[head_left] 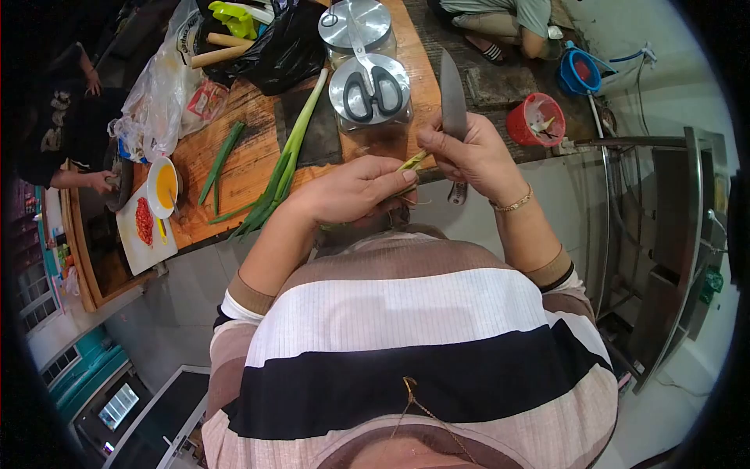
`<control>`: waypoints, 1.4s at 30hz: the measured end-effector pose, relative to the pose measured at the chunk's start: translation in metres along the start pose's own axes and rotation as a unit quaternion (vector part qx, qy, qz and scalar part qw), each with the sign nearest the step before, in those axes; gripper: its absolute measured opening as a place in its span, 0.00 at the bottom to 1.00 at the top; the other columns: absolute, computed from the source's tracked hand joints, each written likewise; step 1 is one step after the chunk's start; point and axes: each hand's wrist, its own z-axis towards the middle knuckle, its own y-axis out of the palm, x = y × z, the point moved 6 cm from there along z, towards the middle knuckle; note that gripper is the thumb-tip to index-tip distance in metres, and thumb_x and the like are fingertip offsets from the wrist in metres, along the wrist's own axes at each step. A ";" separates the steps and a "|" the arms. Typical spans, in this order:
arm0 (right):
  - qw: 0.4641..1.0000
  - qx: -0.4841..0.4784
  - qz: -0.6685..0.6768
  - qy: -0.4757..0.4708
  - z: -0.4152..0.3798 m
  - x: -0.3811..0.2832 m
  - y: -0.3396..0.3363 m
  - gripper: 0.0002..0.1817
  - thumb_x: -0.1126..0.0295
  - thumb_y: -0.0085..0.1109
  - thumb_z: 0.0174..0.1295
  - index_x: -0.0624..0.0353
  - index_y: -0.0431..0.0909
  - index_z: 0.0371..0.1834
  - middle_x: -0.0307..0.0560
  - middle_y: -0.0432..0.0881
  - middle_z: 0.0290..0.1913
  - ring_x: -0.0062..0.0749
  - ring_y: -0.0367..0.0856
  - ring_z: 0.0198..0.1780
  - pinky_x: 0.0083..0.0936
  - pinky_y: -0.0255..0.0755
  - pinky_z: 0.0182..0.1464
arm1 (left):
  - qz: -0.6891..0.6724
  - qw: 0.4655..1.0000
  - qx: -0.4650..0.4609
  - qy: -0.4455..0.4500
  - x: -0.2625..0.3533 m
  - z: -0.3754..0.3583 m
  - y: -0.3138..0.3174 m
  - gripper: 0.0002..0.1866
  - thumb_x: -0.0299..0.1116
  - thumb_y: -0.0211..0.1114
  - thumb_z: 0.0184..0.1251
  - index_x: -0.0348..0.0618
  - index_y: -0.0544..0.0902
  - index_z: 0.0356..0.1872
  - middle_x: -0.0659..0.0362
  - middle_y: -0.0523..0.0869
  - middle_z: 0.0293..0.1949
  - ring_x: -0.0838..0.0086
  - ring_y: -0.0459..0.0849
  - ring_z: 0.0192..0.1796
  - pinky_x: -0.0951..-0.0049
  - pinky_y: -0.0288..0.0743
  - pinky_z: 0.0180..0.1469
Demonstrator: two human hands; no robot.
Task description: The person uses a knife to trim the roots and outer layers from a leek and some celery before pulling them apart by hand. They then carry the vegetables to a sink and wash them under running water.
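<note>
Close to my chest, my left hand is closed round a green stalk, whose cut-looking end sticks out toward my right hand. My right hand grips a large knife with its blade pointing up and away from me; the handle end shows below the fingers. The two hands are close together, near the table's front edge. A long leek lies on the wooden table left of the jars, with cut green leaves further left.
Scissors rest on two lidded jars. Bags lie at the back left. A bowl of yellow liquid and chopped red pieces are at left. Red basket and blue bucket stand right. Other people are at both sides.
</note>
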 end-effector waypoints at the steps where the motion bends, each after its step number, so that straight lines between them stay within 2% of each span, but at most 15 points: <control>1: 1.000 0.003 0.020 0.014 -0.002 0.002 -0.002 0.12 0.63 0.55 0.64 0.62 0.75 0.35 0.30 0.66 0.18 0.10 0.60 0.16 0.10 0.51 0.18 | 0.016 1.000 0.006 0.011 0.000 0.002 0.000 0.17 0.46 0.52 0.69 0.42 0.79 0.33 0.68 0.72 0.20 0.84 0.67 0.20 0.83 0.59 0.21; 4: 0.996 0.088 -0.005 -0.032 -0.011 -0.009 -0.012 0.23 0.51 0.44 0.68 0.63 0.76 0.40 0.30 0.65 0.20 0.09 0.58 0.18 0.10 0.49 0.19 | 0.048 0.998 0.030 0.006 0.000 0.005 -0.002 0.18 0.46 0.50 0.70 0.43 0.79 0.32 0.68 0.71 0.19 0.84 0.67 0.20 0.82 0.59 0.21; 8: 0.977 0.097 -0.113 -0.150 -0.032 -0.024 -0.015 0.37 0.39 0.29 0.67 0.63 0.75 0.50 0.30 0.63 0.21 0.10 0.56 0.20 0.11 0.48 0.20 | 0.083 0.996 0.029 -0.012 -0.006 0.008 -0.006 0.18 0.46 0.50 0.70 0.43 0.79 0.31 0.68 0.72 0.20 0.84 0.68 0.22 0.81 0.60 0.22; 10: 0.968 0.060 -0.160 -0.182 -0.038 -0.025 -0.004 0.34 0.44 0.32 0.68 0.68 0.75 0.48 0.44 0.74 0.31 0.24 0.71 0.32 0.19 0.62 0.34 | 0.110 0.993 0.028 0.011 -0.002 0.010 -0.002 0.18 0.45 0.50 0.70 0.42 0.79 0.31 0.67 0.73 0.21 0.84 0.68 0.23 0.82 0.61 0.24; 13: 0.961 0.038 -0.220 -0.166 -0.038 -0.012 0.005 0.31 0.48 0.34 0.70 0.70 0.73 0.49 0.59 0.79 0.44 0.41 0.77 0.49 0.28 0.68 0.50 | 0.129 0.989 0.026 0.064 0.000 0.017 0.001 0.18 0.43 0.49 0.71 0.39 0.78 0.31 0.66 0.74 0.22 0.84 0.69 0.25 0.81 0.63 0.27; 17: 0.965 0.060 -0.223 -0.123 -0.034 0.003 0.007 0.27 0.50 0.35 0.70 0.67 0.71 0.46 0.56 0.78 0.38 0.38 0.78 0.43 0.28 0.68 0.45 | 0.114 0.988 0.034 0.097 -0.003 0.023 0.003 0.17 0.40 0.48 0.72 0.36 0.77 0.33 0.64 0.75 0.24 0.83 0.70 0.27 0.79 0.66 0.29; 21: 0.979 0.063 -0.163 -0.101 -0.032 0.012 0.004 0.25 0.49 0.35 0.70 0.63 0.68 0.40 0.46 0.72 0.28 0.30 0.72 0.32 0.27 0.68 0.38 | 0.151 0.982 0.042 0.109 0.005 0.021 0.007 0.17 0.40 0.48 0.72 0.35 0.76 0.34 0.64 0.75 0.25 0.82 0.70 0.28 0.79 0.67 0.30; 24: 0.990 0.057 -0.071 -0.108 -0.030 0.017 0.006 0.24 0.45 0.36 0.69 0.55 0.69 0.46 0.29 0.62 0.27 0.09 0.54 0.23 0.08 0.51 0.22 | 0.164 0.980 0.038 0.105 0.011 0.016 0.009 0.17 0.40 0.48 0.73 0.34 0.76 0.34 0.63 0.75 0.25 0.82 0.70 0.27 0.79 0.66 0.30; 27: 0.998 0.038 0.036 -0.040 -0.032 0.019 0.008 0.25 0.43 0.36 0.68 0.55 0.69 0.44 0.31 0.63 0.27 0.10 0.55 0.23 0.08 0.50 0.21 | 0.160 0.981 0.034 0.102 0.011 0.015 0.009 0.18 0.40 0.48 0.72 0.34 0.76 0.34 0.63 0.74 0.24 0.81 0.70 0.27 0.78 0.66 0.30; 30: 0.997 0.029 0.041 -0.050 -0.033 0.014 0.010 0.25 0.44 0.35 0.68 0.55 0.70 0.43 0.32 0.63 0.25 0.11 0.55 0.22 0.09 0.51 0.20 | 0.150 0.981 0.038 0.119 0.006 0.016 0.007 0.18 0.41 0.47 0.72 0.34 0.76 0.33 0.62 0.74 0.24 0.80 0.70 0.27 0.77 0.66 0.30; 35: 0.990 0.092 -0.066 -0.080 -0.030 0.012 0.010 0.27 0.43 0.34 0.68 0.57 0.71 0.39 0.31 0.63 0.23 0.11 0.56 0.21 0.09 0.52 0.21 | 0.174 0.976 0.043 0.126 0.013 0.011 0.009 0.18 0.40 0.48 0.72 0.33 0.76 0.33 0.59 0.76 0.24 0.76 0.72 0.27 0.73 0.67 0.32; 36: 0.985 0.107 -0.097 -0.097 -0.028 0.012 0.009 0.27 0.43 0.34 0.68 0.57 0.71 0.38 0.31 0.63 0.22 0.11 0.57 0.21 0.09 0.53 0.21 | 0.186 0.973 0.045 0.132 0.014 0.011 0.009 0.18 0.40 0.48 0.71 0.33 0.76 0.33 0.57 0.76 0.24 0.73 0.73 0.27 0.71 0.68 0.32; 39: 0.968 0.155 -0.167 -0.103 -0.025 0.010 0.007 0.29 0.46 0.35 0.69 0.64 0.72 0.31 0.42 0.72 0.24 0.25 0.68 0.27 0.23 0.66 0.32 | 0.223 0.962 0.060 0.146 0.016 0.013 0.011 0.19 0.40 0.47 0.71 0.30 0.75 0.31 0.48 0.77 0.25 0.62 0.76 0.29 0.64 0.69 0.35; 41: 0.963 0.173 -0.177 -0.111 -0.020 0.011 0.007 0.29 0.46 0.35 0.70 0.64 0.72 0.30 0.43 0.71 0.23 0.25 0.68 0.27 0.23 0.66 0.32 | 0.257 0.950 0.084 0.157 0.019 0.016 0.011 0.20 0.38 0.46 0.70 0.28 0.75 0.28 0.41 0.79 0.26 0.50 0.79 0.32 0.57 0.70 0.37; 42: 0.959 0.183 -0.182 -0.115 -0.019 0.010 0.007 0.29 0.46 0.35 0.70 0.65 0.72 0.29 0.43 0.71 0.23 0.24 0.68 0.27 0.23 0.66 0.32 | 0.282 0.942 0.089 0.158 0.021 0.017 0.012 0.20 0.38 0.46 0.69 0.28 0.74 0.27 0.40 0.78 0.25 0.48 0.78 0.31 0.56 0.70 0.36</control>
